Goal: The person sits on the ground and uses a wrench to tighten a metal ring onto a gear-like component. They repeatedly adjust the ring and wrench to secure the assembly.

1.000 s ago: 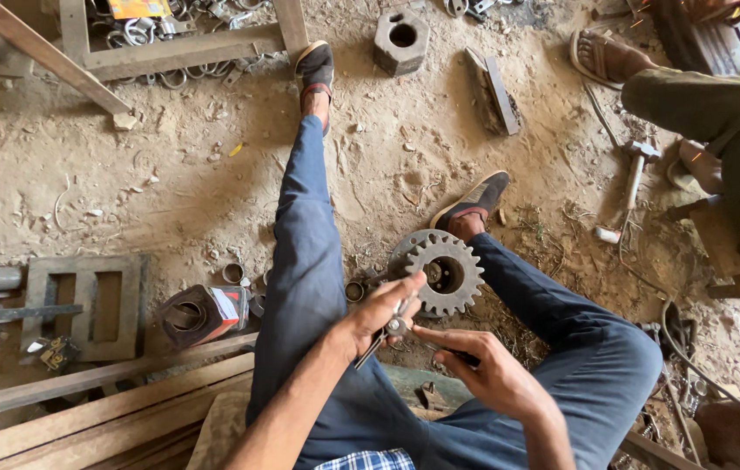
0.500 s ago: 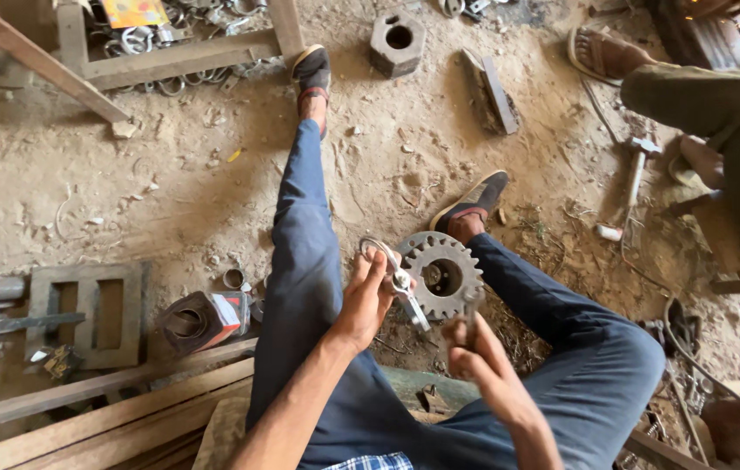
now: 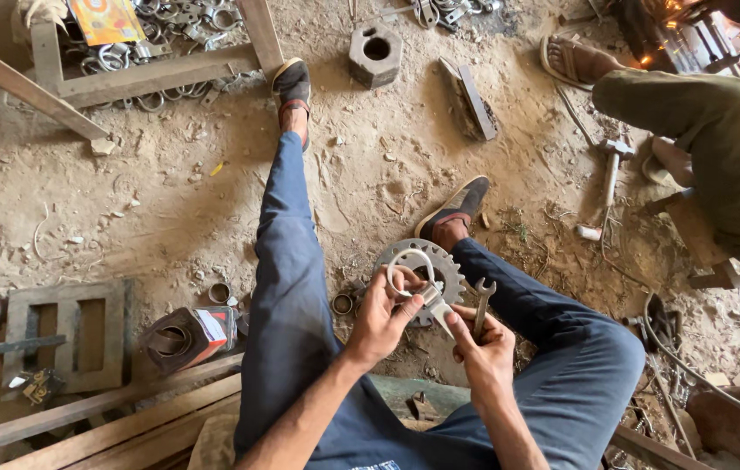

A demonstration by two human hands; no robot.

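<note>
Dirt floor below; left hand (image 3: 385, 315) gripping ring spanner (image 3: 420, 283), right hand (image 3: 485, 346) clutching open-end wrench (image 3: 481, 305).

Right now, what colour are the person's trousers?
Blue trousers, plain, no pattern; seen in the head view.

I see a dull grey metal sprocket (image 3: 448, 265), two worn steel wrenches (image 3: 427, 292), matt blue denim trousers (image 3: 287, 287), and rough, dusty earthen ground (image 3: 126, 209).

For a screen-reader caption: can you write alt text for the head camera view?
A seated person's left hand holds a metal ring clamp and the right hand a small wrench, above a toothed gear on a dirt floor.
</note>
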